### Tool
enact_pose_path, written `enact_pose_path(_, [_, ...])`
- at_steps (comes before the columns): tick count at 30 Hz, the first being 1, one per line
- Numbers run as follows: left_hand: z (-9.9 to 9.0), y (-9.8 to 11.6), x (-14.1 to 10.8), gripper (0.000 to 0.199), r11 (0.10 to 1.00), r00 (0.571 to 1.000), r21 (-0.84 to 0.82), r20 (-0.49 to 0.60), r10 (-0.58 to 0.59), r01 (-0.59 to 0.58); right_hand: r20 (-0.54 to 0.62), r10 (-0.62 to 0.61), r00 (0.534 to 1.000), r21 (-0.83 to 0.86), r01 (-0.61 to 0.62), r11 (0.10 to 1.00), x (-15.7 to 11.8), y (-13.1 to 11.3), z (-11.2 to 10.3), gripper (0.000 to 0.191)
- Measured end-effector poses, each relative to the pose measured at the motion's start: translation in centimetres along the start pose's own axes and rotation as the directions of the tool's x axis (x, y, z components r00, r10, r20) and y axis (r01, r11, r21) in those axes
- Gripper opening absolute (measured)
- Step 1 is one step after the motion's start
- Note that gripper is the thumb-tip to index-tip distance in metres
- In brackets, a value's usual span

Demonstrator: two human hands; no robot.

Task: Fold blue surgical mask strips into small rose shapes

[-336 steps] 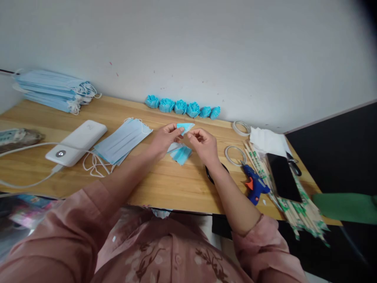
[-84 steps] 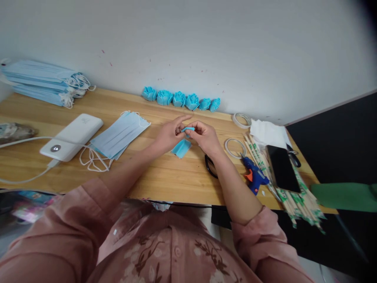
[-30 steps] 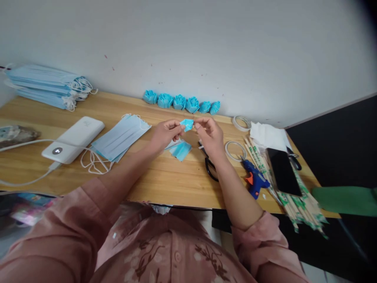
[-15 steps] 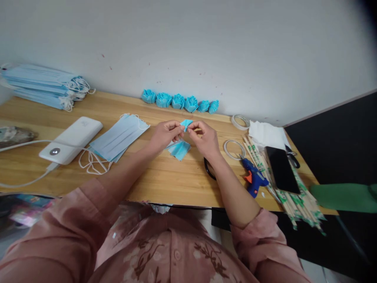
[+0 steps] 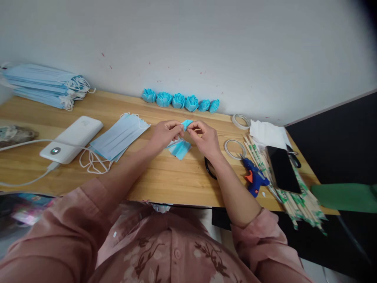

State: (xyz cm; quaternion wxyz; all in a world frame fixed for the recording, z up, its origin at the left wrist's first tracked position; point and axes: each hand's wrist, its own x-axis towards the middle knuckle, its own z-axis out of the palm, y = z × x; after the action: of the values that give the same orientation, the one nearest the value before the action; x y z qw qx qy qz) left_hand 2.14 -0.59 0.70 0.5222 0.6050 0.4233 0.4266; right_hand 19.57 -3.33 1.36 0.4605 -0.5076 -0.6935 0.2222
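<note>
Between my two hands is a small folded blue piece (image 5: 186, 124). My left hand (image 5: 165, 135) pinches its left side, and my right hand (image 5: 205, 137) pinches its right side. Just below them, flat on the wooden table (image 5: 173, 181), lie cut blue pieces (image 5: 180, 149), partly behind my left fingers. Several blue fabric-like roses (image 5: 178, 100) stand in a row against the wall. Beneath my right forearm a black looped object (image 5: 209, 168) shows in part.
At left are a stack of masks (image 5: 44, 84), a white power bank (image 5: 72, 139) with its cable, and loose masks (image 5: 119, 135). Rightward lie tape rolls (image 5: 235, 149), a blue glue gun (image 5: 255, 179), a phone (image 5: 282, 169), wrapped sticks (image 5: 303, 208) and white tissue (image 5: 268, 133).
The blue piece between my fingers is folded over slightly more. Both hands stay in nearly the same place.
</note>
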Motion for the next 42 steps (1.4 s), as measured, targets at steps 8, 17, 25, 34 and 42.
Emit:
enact_pose_path(8, [0.12, 0.15, -0.02, 0.025, 1.000, 1.000, 0.018, 0.006, -0.006, 0.006, -0.022, 0.013, 1.000, -0.022, -0.013, 1.000, -0.06, 0.09, 0.09, 0.007])
enact_pose_path(17, [0.01, 0.07, -0.06, 0.023, 1.000, 1.000, 0.017, 0.018, 0.006, -0.006, -0.030, 0.027, 0.999, -0.037, -0.029, 0.999, -0.10, 0.04, 0.13, 0.005])
enact_pose_path(25, [-0.03, -0.02, -0.01, 0.024, 0.999, 1.000, 0.042, 0.016, 0.011, -0.012, -0.052, 0.047, 0.998, -0.021, -0.048, 0.999, -0.06, -0.39, 0.10, 0.005])
enact_pose_path(34, [0.01, 0.03, 0.01, 0.023, 1.000, 1.000, 0.022, 0.024, -0.006, 0.005, -0.043, 0.065, 0.997, -0.001, -0.066, 0.998, -0.08, -0.32, 0.02, 0.010])
enact_pose_path(42, [-0.05, 0.01, 0.02, 0.024, 1.000, 0.999, 0.012, 0.036, -0.001, 0.001, -0.044, 0.078, 0.996, 0.003, -0.078, 0.997, -0.06, -0.26, 0.04, 0.014])
